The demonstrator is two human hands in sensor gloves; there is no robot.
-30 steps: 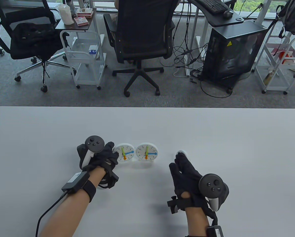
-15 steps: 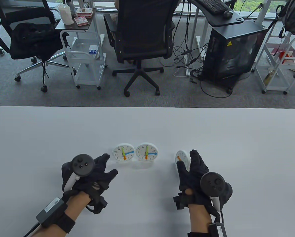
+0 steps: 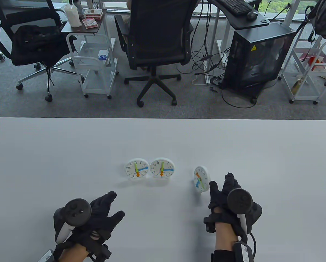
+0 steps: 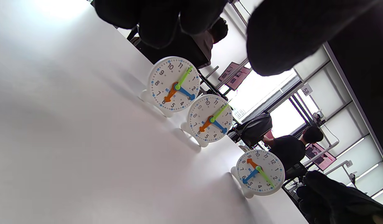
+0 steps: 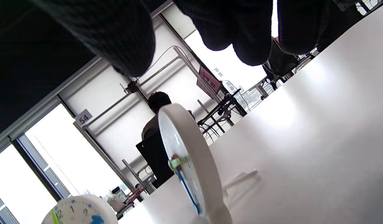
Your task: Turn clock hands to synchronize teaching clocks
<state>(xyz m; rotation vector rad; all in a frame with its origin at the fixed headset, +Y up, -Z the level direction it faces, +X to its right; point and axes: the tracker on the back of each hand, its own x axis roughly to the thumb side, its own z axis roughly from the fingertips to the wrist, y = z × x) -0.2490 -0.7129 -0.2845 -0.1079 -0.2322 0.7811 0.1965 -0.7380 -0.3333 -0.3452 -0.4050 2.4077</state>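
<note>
Three small white teaching clocks stand on the white table [image 3: 70, 147]. The left clock [image 3: 136, 169] and the middle clock [image 3: 162, 168] stand side by side, each with green hand up, orange hand down, blue hand right. The third clock [image 3: 201, 179] stands apart to the right, turned toward the left, its hands set differently [image 4: 260, 172]. My left hand [image 3: 103, 211] is open and empty, well in front of the left clock. My right hand [image 3: 224, 191] is open and empty, just right of and in front of the third clock [image 5: 185, 161], not touching it.
Beyond the table's far edge are office chairs [image 3: 159, 41], a white cart [image 3: 93, 58], a black computer case [image 3: 257, 54] and loose cables on the carpet.
Both hands drew back toward me. The left hand left the left clock. The right hand let go of the third clock, which now stands uncovered with its face turned left.
</note>
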